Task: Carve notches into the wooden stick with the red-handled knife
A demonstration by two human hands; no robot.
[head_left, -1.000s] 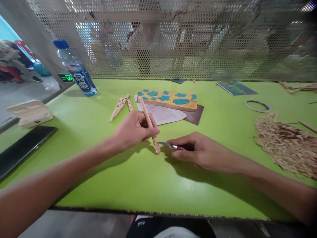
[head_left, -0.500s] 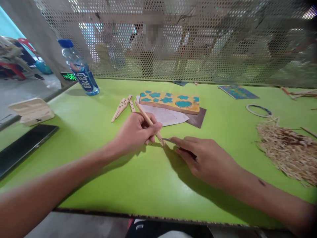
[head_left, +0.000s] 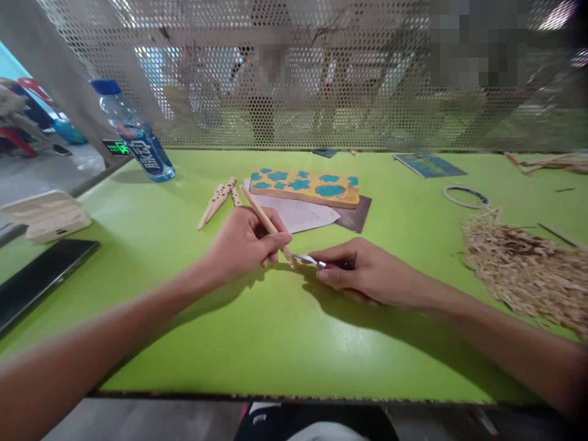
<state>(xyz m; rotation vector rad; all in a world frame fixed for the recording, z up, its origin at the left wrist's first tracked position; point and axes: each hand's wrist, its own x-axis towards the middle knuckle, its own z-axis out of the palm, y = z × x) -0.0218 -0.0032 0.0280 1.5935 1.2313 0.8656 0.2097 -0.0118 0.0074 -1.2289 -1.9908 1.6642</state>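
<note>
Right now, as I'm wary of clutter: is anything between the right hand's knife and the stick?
Nothing visible is. The right hand holds the knife with its tip at the lower end of the stick; whether they touch is unclear. The painted board lies farther back.

We lose most of a knife's [head_left: 321, 264] handle [head_left: 339, 266] inside the right hand [head_left: 370, 272], while the left hand [head_left: 248, 239] covers part of a wooden stick [head_left: 260, 212]; we cannot tell whether blade [head_left: 305, 258] and stick touch. Our view's left edge crops a black device [head_left: 46, 278], its right a heap of shavings [head_left: 528, 269]; people [head_left: 263, 116] behind the perforated screen [head_left: 197, 131] blur
</note>
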